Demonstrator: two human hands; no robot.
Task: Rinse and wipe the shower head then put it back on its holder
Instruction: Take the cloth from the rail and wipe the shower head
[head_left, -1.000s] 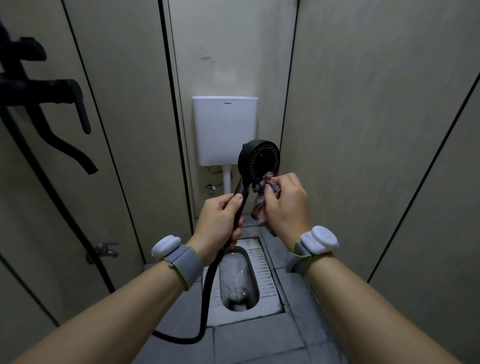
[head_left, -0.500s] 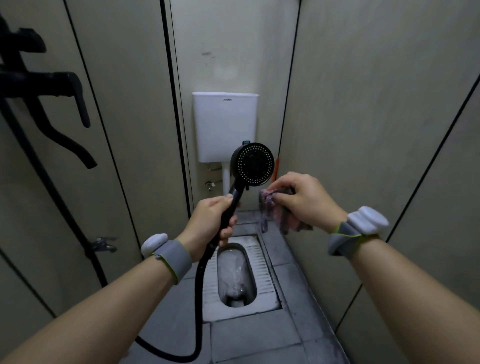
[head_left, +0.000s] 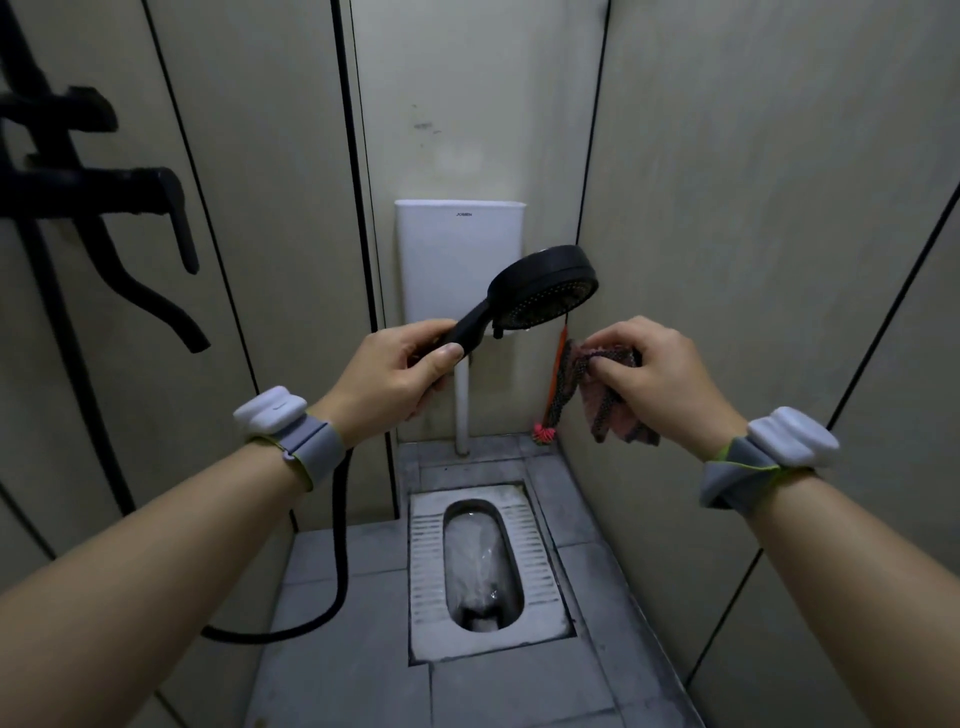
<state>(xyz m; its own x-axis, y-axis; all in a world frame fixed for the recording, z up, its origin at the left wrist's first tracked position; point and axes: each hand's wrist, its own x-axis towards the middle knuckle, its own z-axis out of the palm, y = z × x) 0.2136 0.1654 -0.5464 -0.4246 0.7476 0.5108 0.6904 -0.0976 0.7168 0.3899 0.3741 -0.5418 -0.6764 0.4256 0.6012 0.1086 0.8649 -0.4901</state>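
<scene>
**Wiping stage, cloth held off the spray face**

Hands are apart at chest height over the grey tiled floor (head_left: 519, 691). The left hand (head_left: 395, 374) is wrapped around the handle of the round matte-black plastic shower head (head_left: 540, 291), fingers curled tight, thumb on top; its nozzle face tilts down and to the right, with what may be a drop at its lower rim. The right hand (head_left: 660, 379) pinches a bunched pink-and-dark knitted cloth (head_left: 597, 389) between thumb and fingertips, just beside the head and below it — not touching.

By my reading the wipe is in hand, not finished. Next the cloth needs to meet the nozzle face, or the head must go to the black wall fitting (head_left: 93, 192) at left — the black corrugated hose (head_left: 340, 545) trails loose, so watch for it snagging.
</scene>
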